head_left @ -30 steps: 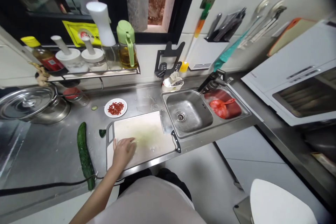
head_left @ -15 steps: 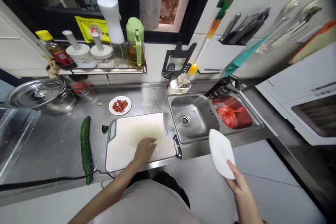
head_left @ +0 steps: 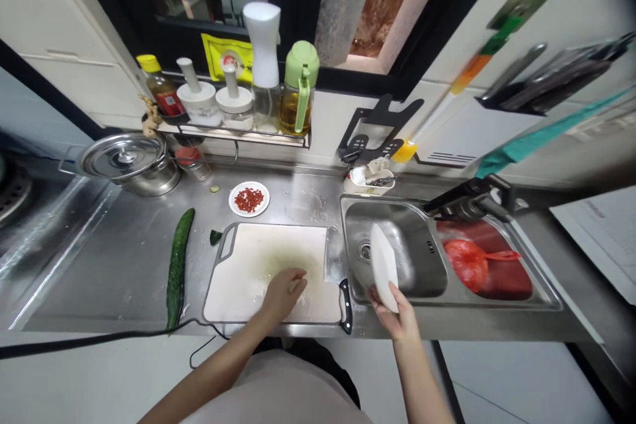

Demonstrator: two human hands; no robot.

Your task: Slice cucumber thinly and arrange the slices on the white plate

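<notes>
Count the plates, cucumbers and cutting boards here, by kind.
White plates: 2, the small round plate of red chilli and the tilted white plate in the right hand
Long green cucumber: 1
White plastic cutting board: 1
Total: 4

Steel counter: cutting board, cucumber, plate of chillies, perhaps.

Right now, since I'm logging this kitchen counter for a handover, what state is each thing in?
Left hand, palm down on the cutting board.
Right hand, gripping the white plate.
White plate, tilted on edge over the sink.
Cleaver, flat at the board's right edge.
Cucumber, whole, lying on the counter.
Pot, lid on.
Small dish, holding red pieces.
</notes>
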